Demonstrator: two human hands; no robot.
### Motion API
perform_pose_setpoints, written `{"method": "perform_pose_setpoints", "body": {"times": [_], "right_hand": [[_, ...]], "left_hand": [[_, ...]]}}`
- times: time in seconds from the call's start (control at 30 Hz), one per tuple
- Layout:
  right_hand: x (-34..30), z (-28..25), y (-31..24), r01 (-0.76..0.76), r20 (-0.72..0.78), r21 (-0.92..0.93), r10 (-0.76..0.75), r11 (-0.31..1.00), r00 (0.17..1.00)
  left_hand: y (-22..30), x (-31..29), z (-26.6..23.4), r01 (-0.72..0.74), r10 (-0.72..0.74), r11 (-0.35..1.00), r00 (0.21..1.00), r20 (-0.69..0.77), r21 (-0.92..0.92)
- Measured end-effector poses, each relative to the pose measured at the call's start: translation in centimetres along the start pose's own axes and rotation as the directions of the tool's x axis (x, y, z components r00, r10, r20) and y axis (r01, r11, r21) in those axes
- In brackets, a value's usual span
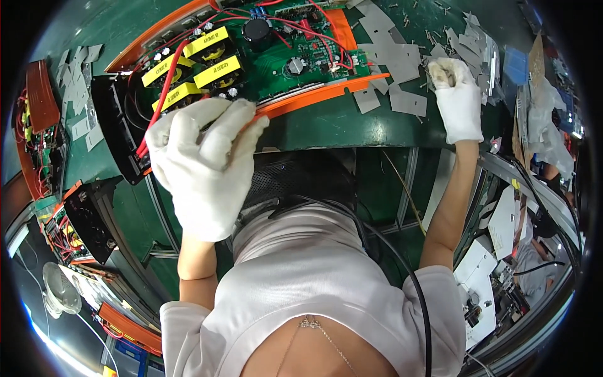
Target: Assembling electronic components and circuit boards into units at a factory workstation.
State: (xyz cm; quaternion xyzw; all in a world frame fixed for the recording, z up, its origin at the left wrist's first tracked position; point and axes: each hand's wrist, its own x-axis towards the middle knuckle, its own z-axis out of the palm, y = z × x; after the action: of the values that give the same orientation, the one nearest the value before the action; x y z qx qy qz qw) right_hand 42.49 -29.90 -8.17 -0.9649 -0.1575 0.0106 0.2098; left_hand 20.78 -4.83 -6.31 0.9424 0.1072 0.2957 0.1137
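A power inverter board (pixel 276 69), green with yellow-wrapped transformers, lies in an orange metal casing (pixel 326 90) at the far side of the table in front of me. My left hand (pixel 204 163), in a white glove, is over the casing's near left edge, its fingers bent but apart. A thick red cable (pixel 167 94) runs beside it to a black end panel (pixel 113 125). To the right, my gloved right hand (pixel 455 94) is at the table among loose screws (pixel 433 38) and grey sheets, with soiled fingertips curled together. Whatever they may hold is hidden.
Thin grey insulating sheets (pixel 402 60) are scattered right of the casing, with more grey sheets (pixel 78 94) at the left. Further orange-cased units (pixel 44 97) stand along the left. Clear plastic bags (pixel 546 125) and cardboard sit at the right. A black cable (pixel 402 251) crosses my body.
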Motion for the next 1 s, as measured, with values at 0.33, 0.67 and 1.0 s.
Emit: {"method": "perform_pose_setpoints", "body": {"times": [0.33, 0.67, 1.0], "right_hand": [[1.2, 0.4, 1.8, 0.116, -0.296, 0.672, 0.122, 0.732, 0.947], [-2.5, -1.3, 2.5, -0.033, -0.113, 0.867, 0.261, 0.497, 0.959], [-4.7, -1.4, 3.9, -0.009, -0.121, 0.891, 0.257, 0.453, 0.959]], "left_hand": [[4.0, 9.5, -1.9, -0.311, 0.407, 0.857, 0.898, 0.169, -0.41], [11.5, 19.6, 11.1, -0.239, 0.499, 0.864, 0.518, 0.695, -0.442], [12.6, 17.9, 13.8, -0.476, 0.513, 0.839, 0.53, 0.675, -0.264]]}}
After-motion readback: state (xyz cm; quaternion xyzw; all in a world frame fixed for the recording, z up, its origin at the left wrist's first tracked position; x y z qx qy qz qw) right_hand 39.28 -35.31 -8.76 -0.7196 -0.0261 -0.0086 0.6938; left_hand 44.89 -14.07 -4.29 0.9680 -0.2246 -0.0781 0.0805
